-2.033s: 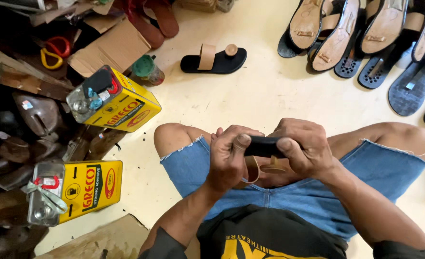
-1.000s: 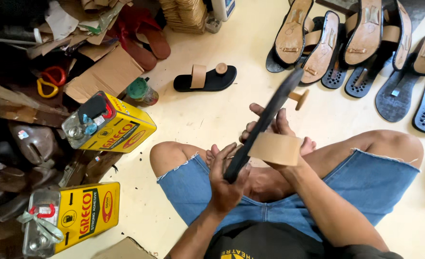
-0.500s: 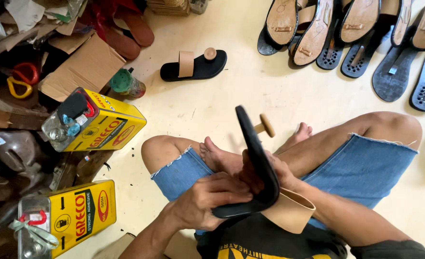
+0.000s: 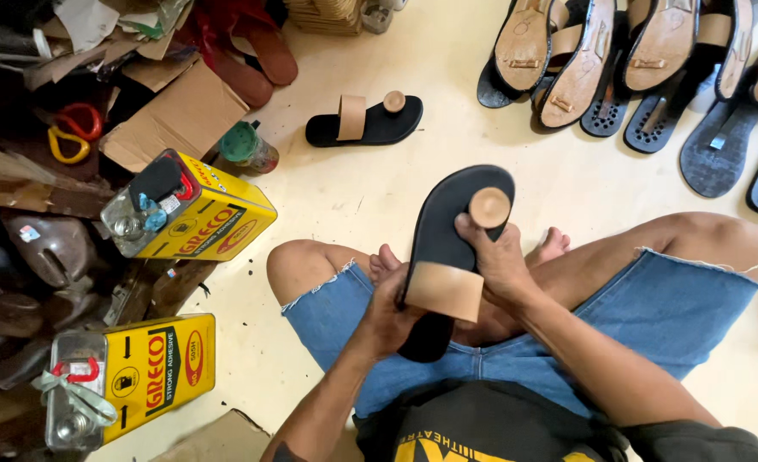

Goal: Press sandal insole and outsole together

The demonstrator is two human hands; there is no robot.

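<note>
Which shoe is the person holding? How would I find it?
Start at the blue denim shorts of the seated person. Just above the lap, the left hand and right hand hold a black sandal with a tan strap and round tan toe knob. Its twin sandal lies alone on the floor; this one is lifted in the hands.

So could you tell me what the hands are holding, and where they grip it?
A black sandal: left hand at its heel end, right hand near the tan toe knob.
</note>
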